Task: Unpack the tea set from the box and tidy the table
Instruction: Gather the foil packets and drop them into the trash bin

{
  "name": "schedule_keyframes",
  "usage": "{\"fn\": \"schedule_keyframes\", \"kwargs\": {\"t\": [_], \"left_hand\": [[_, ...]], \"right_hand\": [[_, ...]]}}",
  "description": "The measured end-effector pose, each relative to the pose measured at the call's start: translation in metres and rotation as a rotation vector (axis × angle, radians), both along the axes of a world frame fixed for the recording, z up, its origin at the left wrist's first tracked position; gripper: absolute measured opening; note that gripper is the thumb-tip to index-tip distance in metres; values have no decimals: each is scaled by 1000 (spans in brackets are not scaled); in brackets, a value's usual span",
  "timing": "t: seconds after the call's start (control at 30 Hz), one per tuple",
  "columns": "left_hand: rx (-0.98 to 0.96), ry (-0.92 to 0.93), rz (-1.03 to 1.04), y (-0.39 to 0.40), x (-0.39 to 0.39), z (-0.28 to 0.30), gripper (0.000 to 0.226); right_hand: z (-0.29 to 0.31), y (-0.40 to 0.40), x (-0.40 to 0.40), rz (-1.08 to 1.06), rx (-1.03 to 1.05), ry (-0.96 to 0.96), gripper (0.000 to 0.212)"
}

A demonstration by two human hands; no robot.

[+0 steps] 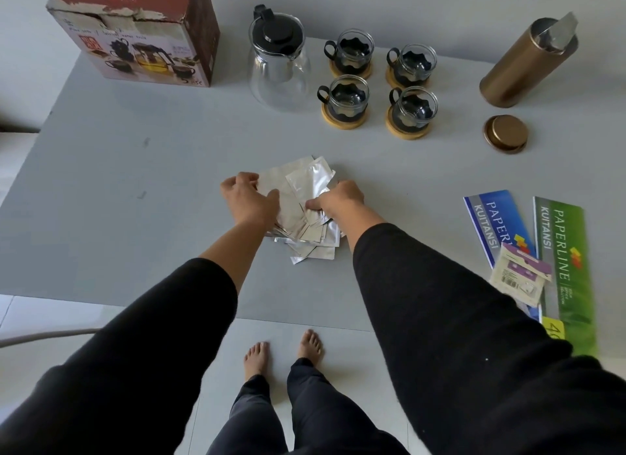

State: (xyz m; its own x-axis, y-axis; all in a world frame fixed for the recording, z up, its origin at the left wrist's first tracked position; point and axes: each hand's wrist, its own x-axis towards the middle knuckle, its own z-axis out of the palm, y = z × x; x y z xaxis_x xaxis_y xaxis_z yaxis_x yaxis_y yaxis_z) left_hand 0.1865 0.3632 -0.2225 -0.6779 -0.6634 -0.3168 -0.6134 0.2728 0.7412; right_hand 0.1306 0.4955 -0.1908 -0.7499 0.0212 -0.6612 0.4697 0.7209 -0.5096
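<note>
Grey and wide, the table [118, 156] takes up most of the view, with pale floor tiles and the person's bare feet below its near edge. At the far left corner stands the red tea-set box [135, 34], its top flap torn open and apparently emptied, since the set is already out beside it. The glass teapot [278, 58] with its black lid sits just right of the box, and four glass cups [379, 82] on wooden coasters are grouped two by two next to it — likely laid out as a set. Farther right a bronze canister [521, 65] stands open with a foil packet poking from its mouth; its lid [505, 133] lies near it on the table. Two receipt books [528, 251] and a small carded packet lie at the right edge, untidied.

At the centre lies a loose heap of silver foil sachets [305, 217]. Both hands are on it: the left hand [250, 200] has its fingers curled over the pile's left side, and the right hand [333, 199] pinches several sachets between thumb and curled fingers — judging by the open canister, gathering them to pack away.
</note>
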Motion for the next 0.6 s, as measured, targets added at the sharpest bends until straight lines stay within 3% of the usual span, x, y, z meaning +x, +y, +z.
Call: {"fn": "schedule_keyframes", "kwargs": {"t": [0.27,0.33,0.43,0.47,0.53,0.6], "left_hand": [[79,-180,-26,1,-6,10,67],[83,-217,-64,-2,-6,12,56],[158,-228,-139,-4,-4,18,21],[184,-229,-157,-5,-3,19,21],[181,-213,-224,-5,-1,21,34],[156,-175,-295,-2,2,25,43]], "right_hand": [[-5,9,7,-132,-134,-23,76],[-4,10,10,-162,-156,-28,71],[-2,11,19,-215,-186,-26,61],[-2,12,20,-233,-201,-26,57],[1,16,25,-274,-219,2,37],[9,21,34,-309,-226,26,33]]}}
